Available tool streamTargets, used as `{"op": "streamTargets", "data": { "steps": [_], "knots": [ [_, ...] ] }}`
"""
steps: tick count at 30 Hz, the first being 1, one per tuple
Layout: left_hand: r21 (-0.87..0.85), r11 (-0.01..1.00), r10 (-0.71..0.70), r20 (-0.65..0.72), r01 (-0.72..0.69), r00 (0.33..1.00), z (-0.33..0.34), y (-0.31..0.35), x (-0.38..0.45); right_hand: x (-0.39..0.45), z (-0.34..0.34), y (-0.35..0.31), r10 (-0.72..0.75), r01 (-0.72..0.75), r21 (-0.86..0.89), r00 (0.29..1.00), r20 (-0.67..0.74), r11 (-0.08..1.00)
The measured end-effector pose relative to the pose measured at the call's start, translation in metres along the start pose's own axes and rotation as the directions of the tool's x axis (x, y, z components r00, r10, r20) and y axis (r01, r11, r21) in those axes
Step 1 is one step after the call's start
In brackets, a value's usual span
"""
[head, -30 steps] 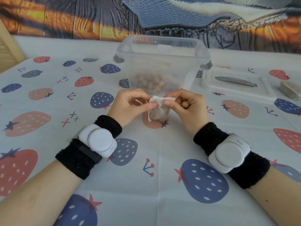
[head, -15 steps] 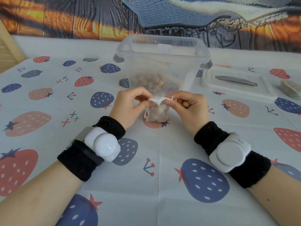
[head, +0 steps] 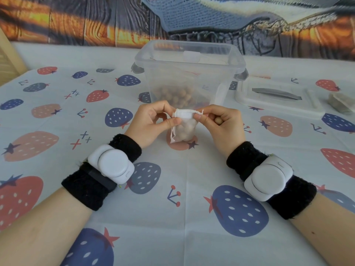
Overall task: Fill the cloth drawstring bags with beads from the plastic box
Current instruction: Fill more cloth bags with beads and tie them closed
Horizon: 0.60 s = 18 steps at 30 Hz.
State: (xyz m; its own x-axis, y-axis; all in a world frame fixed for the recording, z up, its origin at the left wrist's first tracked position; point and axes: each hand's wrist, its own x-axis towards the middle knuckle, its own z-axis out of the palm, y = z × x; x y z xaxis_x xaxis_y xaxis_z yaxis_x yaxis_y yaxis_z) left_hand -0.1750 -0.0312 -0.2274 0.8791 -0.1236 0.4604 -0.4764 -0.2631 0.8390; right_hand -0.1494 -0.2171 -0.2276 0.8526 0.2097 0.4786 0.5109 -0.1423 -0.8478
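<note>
Both hands, left hand (head: 153,121) and right hand (head: 221,123), pinching bead-plump white cloth bag (head: 184,127), neck gathered

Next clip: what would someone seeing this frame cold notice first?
The two hands meeting at the centre: the left hand and right hand each pinch the top of a small cloth bag bulging with beads. Directly behind stands the clear plastic box, open, with brown beads at its bottom. Its lid lies to the right on the strawberry-print tablecloth.
</note>
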Motion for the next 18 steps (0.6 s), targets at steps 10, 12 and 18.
{"op": "streamTargets", "data": {
  "steps": [10,12,18],
  "knots": [
    [0.016,1.000,-0.016,0.052,0.015,0.998,0.0056,0.0004,-0.0004,0.0006,0.0017,0.0035,0.021,-0.020,-0.010,0.999,0.035,1.000],
    [0.031,0.999,-0.014,0.053,0.013,0.998,0.0062,0.0011,-0.0005,0.0006,0.0011,0.0031,0.014,-0.014,-0.005,0.999,0.031,1.000],
    [0.063,0.998,-0.010,0.040,0.007,0.999,0.0046,-0.0001,-0.0020,0.0005,0.0015,0.0016,0.016,-0.016,0.035,1.000,-0.008,0.999]
  ]
}}
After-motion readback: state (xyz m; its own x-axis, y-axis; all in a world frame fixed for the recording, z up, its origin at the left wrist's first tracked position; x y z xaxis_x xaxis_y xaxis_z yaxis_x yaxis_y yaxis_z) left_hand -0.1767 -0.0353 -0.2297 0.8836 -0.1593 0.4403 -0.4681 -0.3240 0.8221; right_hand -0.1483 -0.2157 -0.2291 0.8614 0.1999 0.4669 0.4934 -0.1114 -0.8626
